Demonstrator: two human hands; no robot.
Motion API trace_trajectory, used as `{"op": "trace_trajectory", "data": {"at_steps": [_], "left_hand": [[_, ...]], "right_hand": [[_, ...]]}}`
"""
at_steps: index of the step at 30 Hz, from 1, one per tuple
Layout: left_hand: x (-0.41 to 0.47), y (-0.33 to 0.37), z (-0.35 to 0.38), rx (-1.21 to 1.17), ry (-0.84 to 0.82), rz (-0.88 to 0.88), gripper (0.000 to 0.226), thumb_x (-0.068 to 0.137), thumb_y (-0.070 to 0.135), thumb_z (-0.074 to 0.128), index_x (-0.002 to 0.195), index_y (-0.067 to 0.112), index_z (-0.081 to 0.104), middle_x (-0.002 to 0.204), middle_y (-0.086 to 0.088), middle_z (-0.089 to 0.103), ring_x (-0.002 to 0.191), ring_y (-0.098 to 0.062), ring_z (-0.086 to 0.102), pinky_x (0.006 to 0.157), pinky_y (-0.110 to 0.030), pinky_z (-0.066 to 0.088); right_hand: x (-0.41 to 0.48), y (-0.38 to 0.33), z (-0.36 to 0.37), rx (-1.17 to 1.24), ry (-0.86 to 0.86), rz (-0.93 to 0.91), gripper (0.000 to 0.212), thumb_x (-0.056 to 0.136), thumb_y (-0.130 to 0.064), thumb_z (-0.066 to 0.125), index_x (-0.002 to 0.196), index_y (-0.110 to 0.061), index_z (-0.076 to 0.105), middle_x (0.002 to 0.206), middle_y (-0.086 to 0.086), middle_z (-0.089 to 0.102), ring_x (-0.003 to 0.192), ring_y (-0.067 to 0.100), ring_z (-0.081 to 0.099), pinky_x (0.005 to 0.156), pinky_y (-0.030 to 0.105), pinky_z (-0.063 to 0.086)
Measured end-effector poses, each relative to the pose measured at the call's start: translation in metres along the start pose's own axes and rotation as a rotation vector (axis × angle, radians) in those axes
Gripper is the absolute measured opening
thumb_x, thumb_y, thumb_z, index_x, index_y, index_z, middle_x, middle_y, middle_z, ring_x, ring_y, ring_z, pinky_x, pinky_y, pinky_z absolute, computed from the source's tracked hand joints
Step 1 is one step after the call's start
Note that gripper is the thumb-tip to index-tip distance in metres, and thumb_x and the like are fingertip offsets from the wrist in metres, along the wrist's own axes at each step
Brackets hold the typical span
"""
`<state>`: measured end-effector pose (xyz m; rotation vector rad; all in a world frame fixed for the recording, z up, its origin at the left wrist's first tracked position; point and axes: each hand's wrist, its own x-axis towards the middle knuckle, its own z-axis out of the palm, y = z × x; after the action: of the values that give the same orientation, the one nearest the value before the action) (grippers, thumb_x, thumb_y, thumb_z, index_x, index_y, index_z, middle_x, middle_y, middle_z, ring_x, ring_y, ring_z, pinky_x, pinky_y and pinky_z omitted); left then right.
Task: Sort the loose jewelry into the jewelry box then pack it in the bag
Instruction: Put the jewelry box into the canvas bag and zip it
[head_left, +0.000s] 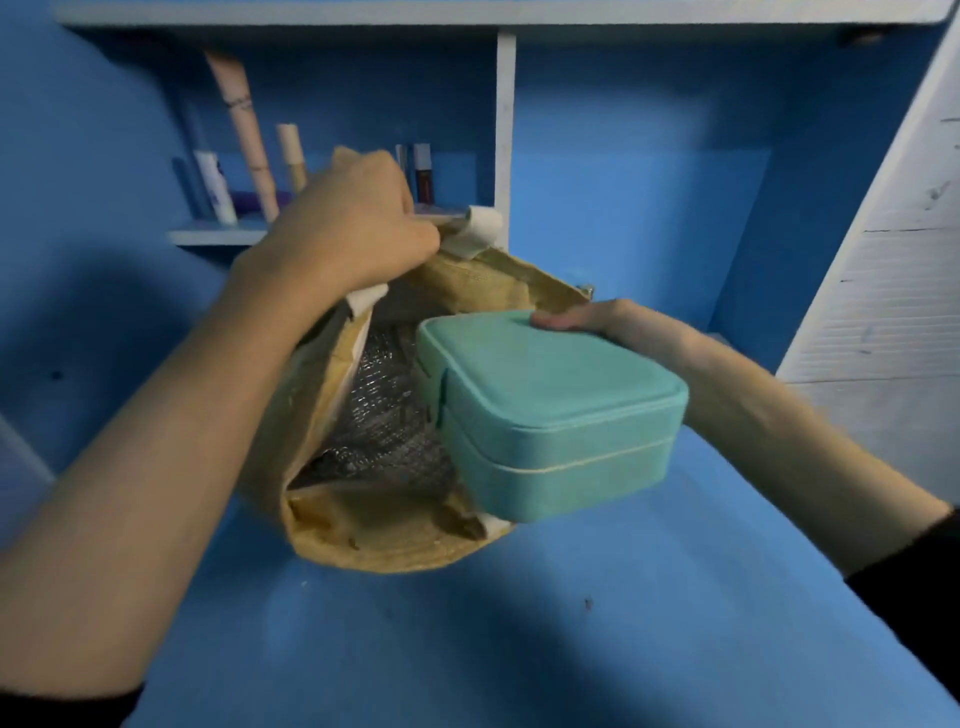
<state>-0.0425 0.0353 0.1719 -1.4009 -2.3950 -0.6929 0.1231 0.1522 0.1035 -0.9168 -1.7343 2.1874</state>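
A closed teal jewelry box (550, 405) hangs tilted at the mouth of a tan woven bag (379, 545) that lies open on the blue desk (519, 623). My right hand (597, 317) grips the box's far edge, thumb on the lid. My left hand (353, 223) holds the bag's upper rim and its white handle (480, 228), lifting the mouth open. The bag's silver foil lining (384, 415) shows inside. The box's left end overlaps the opening. No loose jewelry is in view.
A small shelf (218, 235) at the back left holds several cosmetic tubes and bottles (249, 145). A white divider (505, 130) stands behind the bag. A white panel (893, 270) rises at the right.
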Motion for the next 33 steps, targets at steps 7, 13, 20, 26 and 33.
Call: {"op": "trace_trajectory", "data": {"at_steps": [7,13,20,26,33], "left_hand": [[-0.008,-0.003,-0.006,-0.096,-0.081,0.074,0.026,0.084,0.009,0.054,0.059,0.016,0.056,0.055,0.0,0.044,0.052,-0.009,0.037,0.041,-0.012,0.033],[-0.008,0.002,-0.008,-0.131,-0.044,0.116,0.023,0.076,0.007,0.052,0.053,0.003,0.056,0.047,-0.007,0.034,0.048,-0.013,0.03,0.048,-0.018,0.033],[-0.004,0.003,-0.005,-0.121,-0.043,0.15,0.021,0.076,0.007,0.049,0.067,-0.007,0.063,0.053,-0.01,0.038,0.048,-0.006,0.035,0.05,-0.015,0.032],[0.002,-0.002,-0.008,-0.136,-0.006,0.164,0.022,0.077,0.006,0.05,0.073,-0.01,0.064,0.056,-0.012,0.039,0.055,-0.018,0.033,0.053,-0.026,0.034],[0.015,-0.007,-0.013,-0.155,-0.046,0.185,0.023,0.081,0.004,0.051,0.081,-0.012,0.067,0.064,-0.018,0.048,0.055,-0.017,0.035,0.046,-0.001,0.031]], "right_hand": [[0.048,0.038,0.083,0.23,0.19,0.083,0.037,0.084,-0.024,0.067,0.11,-0.009,0.047,0.095,0.012,0.055,0.088,0.027,0.057,0.073,0.043,0.052],[0.088,0.064,0.11,0.361,0.369,0.074,0.084,0.074,-0.035,0.076,0.136,-0.019,0.021,0.129,0.014,0.045,0.113,0.034,0.05,0.093,0.055,0.046],[0.068,0.064,0.1,0.321,0.279,0.088,0.059,0.086,-0.025,0.064,0.134,-0.009,0.033,0.109,0.008,0.046,0.091,0.024,0.05,0.071,0.037,0.046],[-0.04,0.022,0.077,-0.15,0.209,-0.648,0.014,0.085,-0.008,0.061,0.095,-0.016,0.067,0.078,0.006,0.067,0.069,0.01,0.061,0.057,0.023,0.048],[-0.041,0.01,0.017,-1.27,0.537,-0.471,0.075,0.065,-0.054,0.062,0.133,-0.031,0.04,0.106,-0.003,0.046,0.098,0.017,0.046,0.083,0.031,0.037]]}}
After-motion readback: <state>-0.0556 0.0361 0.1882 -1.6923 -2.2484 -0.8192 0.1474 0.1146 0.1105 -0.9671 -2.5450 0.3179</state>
